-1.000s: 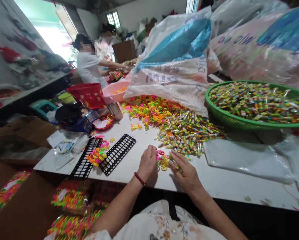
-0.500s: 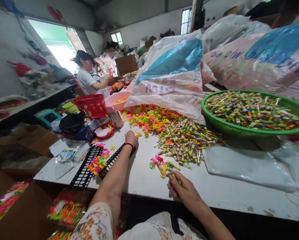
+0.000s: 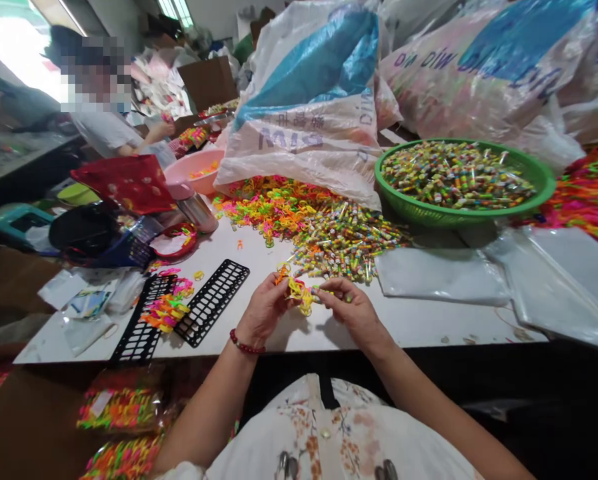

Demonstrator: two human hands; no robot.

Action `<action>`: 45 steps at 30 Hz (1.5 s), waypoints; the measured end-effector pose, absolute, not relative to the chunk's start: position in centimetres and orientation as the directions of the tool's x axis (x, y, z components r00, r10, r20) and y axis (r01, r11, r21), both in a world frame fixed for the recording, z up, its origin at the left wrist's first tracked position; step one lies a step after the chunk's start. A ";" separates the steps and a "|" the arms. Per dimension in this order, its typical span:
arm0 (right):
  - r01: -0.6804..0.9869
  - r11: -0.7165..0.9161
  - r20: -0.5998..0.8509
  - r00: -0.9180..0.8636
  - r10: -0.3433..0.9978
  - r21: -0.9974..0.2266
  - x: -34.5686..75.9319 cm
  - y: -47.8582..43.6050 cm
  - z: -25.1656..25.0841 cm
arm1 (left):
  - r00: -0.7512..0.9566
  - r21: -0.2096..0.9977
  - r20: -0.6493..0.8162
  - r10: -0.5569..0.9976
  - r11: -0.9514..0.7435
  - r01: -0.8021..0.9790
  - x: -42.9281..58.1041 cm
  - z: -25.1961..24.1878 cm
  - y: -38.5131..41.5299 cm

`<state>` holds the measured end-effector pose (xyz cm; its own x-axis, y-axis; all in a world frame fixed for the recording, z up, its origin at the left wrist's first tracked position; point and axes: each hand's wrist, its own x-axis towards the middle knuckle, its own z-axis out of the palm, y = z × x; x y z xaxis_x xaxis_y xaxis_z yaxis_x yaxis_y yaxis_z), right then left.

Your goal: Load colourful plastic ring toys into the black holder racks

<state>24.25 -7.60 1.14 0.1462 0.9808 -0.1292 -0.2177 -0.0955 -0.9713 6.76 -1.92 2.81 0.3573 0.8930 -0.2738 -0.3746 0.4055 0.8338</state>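
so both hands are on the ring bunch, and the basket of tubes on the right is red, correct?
Not quite: the head view shows the basket is green, not red. The left hand and right hand are both on the ring bunch.

Held both bare forearms forward from lower edge of view, converging toward centre. Set left hand (image 3: 263, 310) palm inward, thumb uppermost, fingers (image 3: 277, 287) curled and pinched shut at tips. Set right hand (image 3: 353, 312) opposite, back of hand upward, fingers bent toward left, tips pinched together. Posed hands close together, fingertips nearly meeting, knuckles well apart. Held both hands level, at same height. Bent left wrist slightly back; held right wrist straight, in line with forearm. Angled elbows outward, left forearm steeper than right.
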 end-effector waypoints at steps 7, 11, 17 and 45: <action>-0.177 -0.094 -0.125 0.174 0.977 -0.980 24.2 -8.6 0.6 | 0.368 0.860 -0.198 0.909 0.341 -0.380 8.7 1.8 -4.1; -0.114 -0.053 -0.074 0.188 0.979 -0.992 24.2 -8.9 0.3 | 0.358 0.874 -0.189 0.915 0.323 -0.363 9.3 1.8 -4.6; -0.019 0.058 0.053 0.216 0.975 -0.998 24.1 -9.0 -0.1 | 0.301 0.879 -0.233 0.925 0.333 -0.342 9.7 2.2 -4.9; 0.463 0.309 0.348 -0.002 0.937 -0.831 24.8 -8.9 -1.2 | 0.273 0.947 -0.131 0.953 0.038 0.319 8.5 0.7 -1.9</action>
<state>24.78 -8.87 -1.23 -0.0018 0.9375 0.3481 0.4627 0.3094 -0.8308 8.50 -1.89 0.72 0.2732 0.9530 -0.1307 0.3187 0.0385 0.9471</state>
